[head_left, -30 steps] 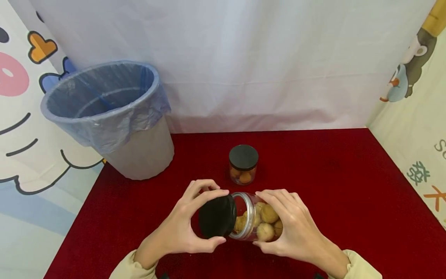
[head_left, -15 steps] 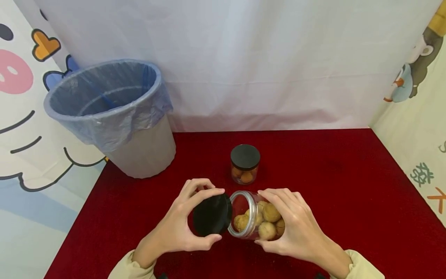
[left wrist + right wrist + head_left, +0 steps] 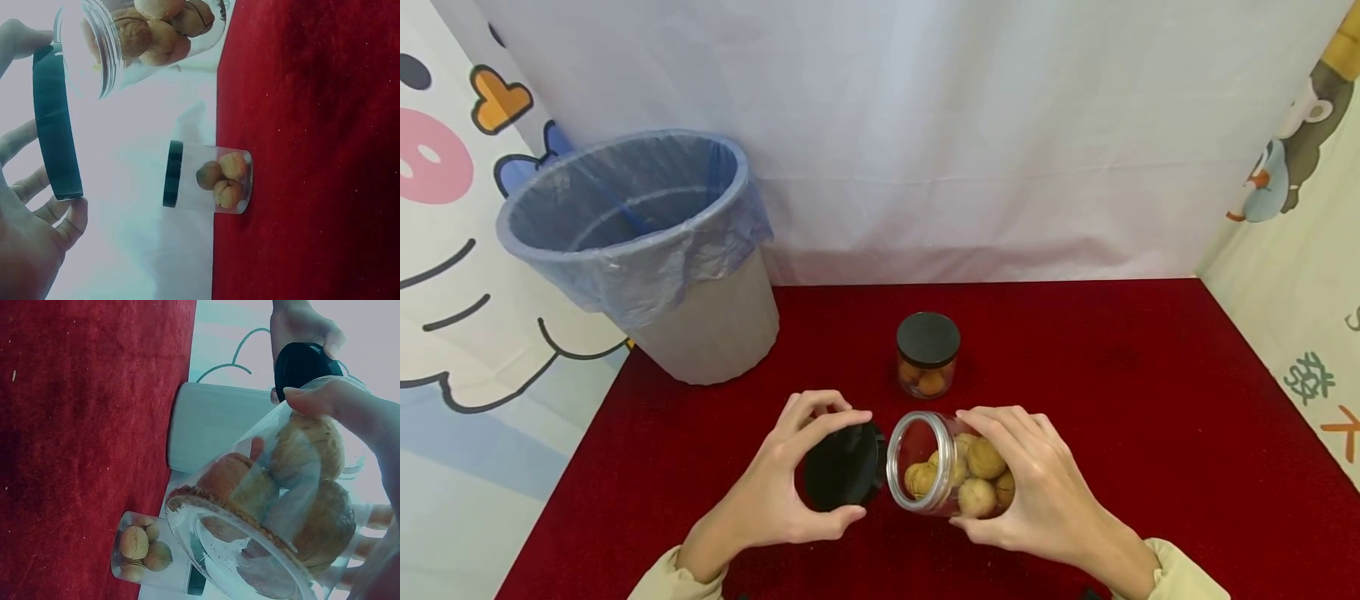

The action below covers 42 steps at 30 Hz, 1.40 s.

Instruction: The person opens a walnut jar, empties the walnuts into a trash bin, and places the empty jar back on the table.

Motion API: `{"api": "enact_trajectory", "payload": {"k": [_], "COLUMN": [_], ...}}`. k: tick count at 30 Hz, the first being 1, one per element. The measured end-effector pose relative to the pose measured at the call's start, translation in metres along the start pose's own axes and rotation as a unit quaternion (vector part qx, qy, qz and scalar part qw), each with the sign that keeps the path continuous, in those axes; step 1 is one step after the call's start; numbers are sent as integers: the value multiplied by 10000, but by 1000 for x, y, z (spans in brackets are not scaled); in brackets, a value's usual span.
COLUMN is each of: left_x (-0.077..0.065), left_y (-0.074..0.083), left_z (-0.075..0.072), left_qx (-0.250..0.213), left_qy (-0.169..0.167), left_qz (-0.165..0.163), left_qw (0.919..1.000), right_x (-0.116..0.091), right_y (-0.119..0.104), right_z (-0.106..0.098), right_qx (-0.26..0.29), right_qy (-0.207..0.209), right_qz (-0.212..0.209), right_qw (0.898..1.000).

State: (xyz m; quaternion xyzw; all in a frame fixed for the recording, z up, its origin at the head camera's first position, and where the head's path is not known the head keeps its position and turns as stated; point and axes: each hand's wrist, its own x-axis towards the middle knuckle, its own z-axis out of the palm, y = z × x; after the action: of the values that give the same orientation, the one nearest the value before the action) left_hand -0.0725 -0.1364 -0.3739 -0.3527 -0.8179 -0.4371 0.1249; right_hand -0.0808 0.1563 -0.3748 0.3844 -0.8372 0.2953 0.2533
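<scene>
My left hand [image 3: 782, 483] pinches a black screw lid [image 3: 842, 467] by its edge between thumb and fingers. Just to its right, my right hand [image 3: 1033, 483] grips a clear jar [image 3: 925, 500] round its side. The jar is tipped over, its uncovered mouth facing the lid. Several walnuts [image 3: 977, 497] lie inside it, some near the mouth. In the left wrist view a gap shows between most of the lid [image 3: 56, 125] and the jar's threaded rim [image 3: 106, 50]. The right wrist view looks at the jar's base [image 3: 244, 537], with walnuts [image 3: 312, 450] behind it.
A second jar with a black lid [image 3: 928, 337] stands upright beyond my hands, walnuts [image 3: 931, 383] in its bottom. At the back left is a bin [image 3: 715, 333] lined with a blue bag. Red cloth [image 3: 1075, 358] covers the table, and a white curtain [image 3: 1000, 167] hangs behind.
My left hand has moved the lid left, away from the jar's mouth, widening the gap. The right hand holds the jar almost still, turned slightly more toward the camera.
</scene>
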Motion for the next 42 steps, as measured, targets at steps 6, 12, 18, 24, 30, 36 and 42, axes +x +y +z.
{"api": "enact_trajectory", "payload": {"k": [6,12,18,24,30,36,42], "left_x": [-2,-3,-4,-5,-7,-7,-10], "left_y": [-3,-6,-9,-13,-18,-25,-32], "left_z": [-1,0,-1,-1,0,2,2], "left_qx": [0,31,67,112,132,146,192], "left_qy": [20,15,33,-1,-43,-72,-133], "left_qz": [-87,-170,-190,-300,-438,-515,-698], "left_qw": [10000,9999,9998,9995,9989,9985,9973], "right_x": [0,0,0,0,0,-1,-2], "right_y": [0,1,2,2,3,3,4], "right_z": [-1,-1,-2,-3,-3,-4,-5], "right_qx": [2,6,3,-13,-44,-54,-82], "right_qy": [-7,-10,-13,-22,-24,-29,-38], "right_qz": [14,14,17,23,23,38,45], "right_qw": [10000,10000,10000,10000,10000,10000,9999]}}
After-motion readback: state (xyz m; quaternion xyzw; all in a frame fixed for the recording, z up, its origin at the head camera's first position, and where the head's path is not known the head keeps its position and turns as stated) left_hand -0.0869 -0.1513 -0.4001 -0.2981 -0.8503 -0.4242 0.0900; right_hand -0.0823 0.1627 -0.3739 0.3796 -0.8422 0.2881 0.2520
